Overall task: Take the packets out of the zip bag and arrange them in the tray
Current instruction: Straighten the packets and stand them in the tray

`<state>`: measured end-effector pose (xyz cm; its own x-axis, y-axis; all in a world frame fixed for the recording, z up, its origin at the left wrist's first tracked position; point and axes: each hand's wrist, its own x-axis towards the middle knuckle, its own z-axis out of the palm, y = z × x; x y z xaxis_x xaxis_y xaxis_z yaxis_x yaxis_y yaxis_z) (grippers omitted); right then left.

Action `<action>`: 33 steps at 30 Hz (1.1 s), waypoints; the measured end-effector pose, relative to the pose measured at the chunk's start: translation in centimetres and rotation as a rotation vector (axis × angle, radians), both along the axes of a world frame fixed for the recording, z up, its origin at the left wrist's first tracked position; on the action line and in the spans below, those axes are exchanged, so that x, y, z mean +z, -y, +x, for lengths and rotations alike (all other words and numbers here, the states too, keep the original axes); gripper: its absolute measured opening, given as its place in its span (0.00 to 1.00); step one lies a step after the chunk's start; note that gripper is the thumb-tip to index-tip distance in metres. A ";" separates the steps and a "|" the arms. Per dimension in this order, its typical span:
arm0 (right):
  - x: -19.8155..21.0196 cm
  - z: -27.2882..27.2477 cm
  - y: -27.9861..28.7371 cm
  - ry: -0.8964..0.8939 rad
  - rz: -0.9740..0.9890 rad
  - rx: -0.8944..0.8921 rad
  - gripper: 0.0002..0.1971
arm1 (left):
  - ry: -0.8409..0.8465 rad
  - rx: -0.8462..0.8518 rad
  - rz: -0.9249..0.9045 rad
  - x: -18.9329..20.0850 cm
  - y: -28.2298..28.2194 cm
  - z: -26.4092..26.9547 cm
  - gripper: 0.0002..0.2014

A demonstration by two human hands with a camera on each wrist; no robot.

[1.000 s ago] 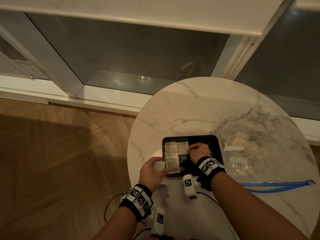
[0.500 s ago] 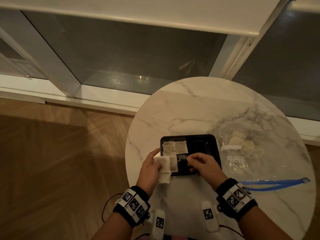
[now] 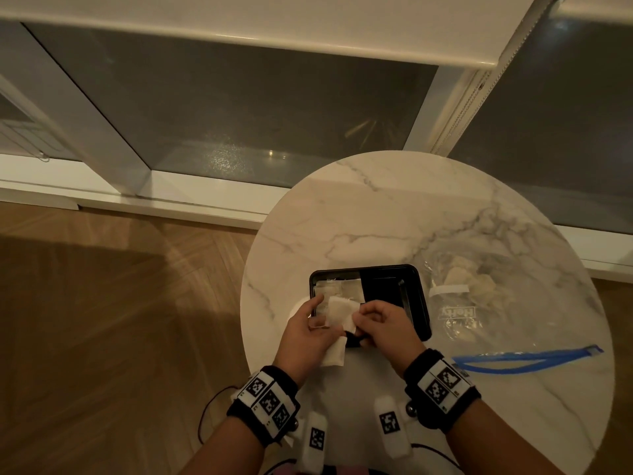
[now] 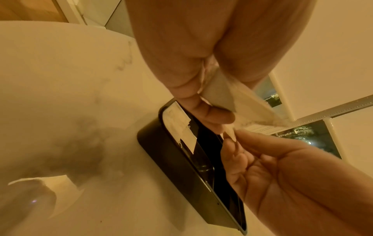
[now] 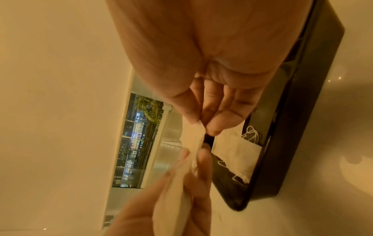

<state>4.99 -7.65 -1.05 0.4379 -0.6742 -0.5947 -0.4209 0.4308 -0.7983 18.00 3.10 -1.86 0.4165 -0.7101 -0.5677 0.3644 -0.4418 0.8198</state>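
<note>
Dim and noisy; packets in the zip bag (image 3: 479, 293) only pale lumps, count unclear. Held above the black tray's (image 3: 416, 303) near-left corner: thin off-white packets (image 3: 337, 311), perhaps two, gripped by left hand (image 3: 305, 337), corner pinched by right hand (image 3: 383, 329)

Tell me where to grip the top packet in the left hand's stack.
Pinch the top packet by its free right corner, coming from the right over the tray. The left hand covers its left edge, and the right hand fingers already pinch that thin, flat corner.
</note>
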 end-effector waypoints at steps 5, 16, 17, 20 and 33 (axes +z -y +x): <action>-1.9 0.1 3.2 -0.159 -0.089 -0.071 0.01 | 0.107 0.075 0.077 -0.9 -0.5 1.2 0.23; -7.1 2.4 6.2 -0.481 -0.211 0.099 0.05 | 0.291 0.111 0.175 -2.8 -1.0 2.4 0.13; -7.2 2.6 6.3 -0.488 -0.212 0.100 0.05 | 0.294 0.112 0.175 -2.9 -1.0 2.5 0.13; -7.1 3.0 6.3 -0.518 -0.231 0.110 0.06 | 0.299 0.108 0.179 -3.0 -1.1 2.7 0.13; -4.3 2.5 6.6 -0.442 -0.304 0.008 0.07 | 0.240 0.188 0.082 -2.1 -0.7 3.0 0.13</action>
<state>7.44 -14.21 -5.36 0.1961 -0.8423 -0.5020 -0.7474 0.2030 -0.6326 21.01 3.78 -3.99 0.6649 -0.5641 -0.4896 0.2462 -0.4534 0.8566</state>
